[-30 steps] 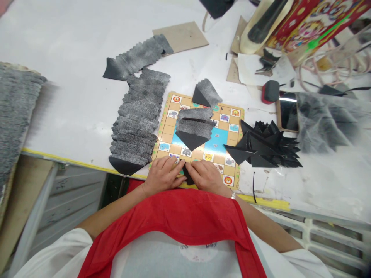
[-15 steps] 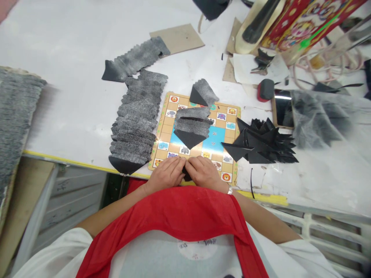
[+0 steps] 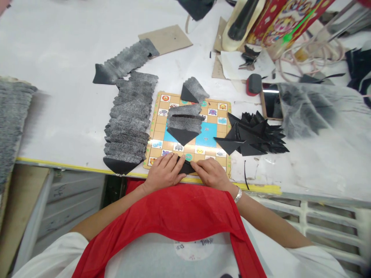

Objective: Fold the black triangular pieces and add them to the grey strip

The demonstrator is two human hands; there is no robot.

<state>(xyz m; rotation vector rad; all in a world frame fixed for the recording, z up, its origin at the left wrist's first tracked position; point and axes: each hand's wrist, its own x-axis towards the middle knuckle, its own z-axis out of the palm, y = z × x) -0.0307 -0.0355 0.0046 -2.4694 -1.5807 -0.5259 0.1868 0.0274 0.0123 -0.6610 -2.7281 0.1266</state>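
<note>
Black pc. (image 3: 186, 167), long axis approx. L–R, is clamped by L hand (image 3: 164, 170) & R hand (image 3: 213, 174) (both palm-down).

Toward six o'clock, fingers of the left hand (image 3: 165, 170) and right hand (image 3: 213, 174) partly hide a black piece (image 3: 185, 167). The hands and grey pleated pieces (image 3: 185, 124) cover squares of the game board (image 3: 159, 127), whose blue-panel lettering is too small to read. At nine o'clock, the picture's edge cuts off a grey pleated stack (image 3: 13, 119); at twelve, a dark object (image 3: 198, 8). At three, a translucent sheet (image 3: 346, 127) blurs dark shapes. At six, print on the pale garment (image 3: 153, 258) is illegible.
</note>
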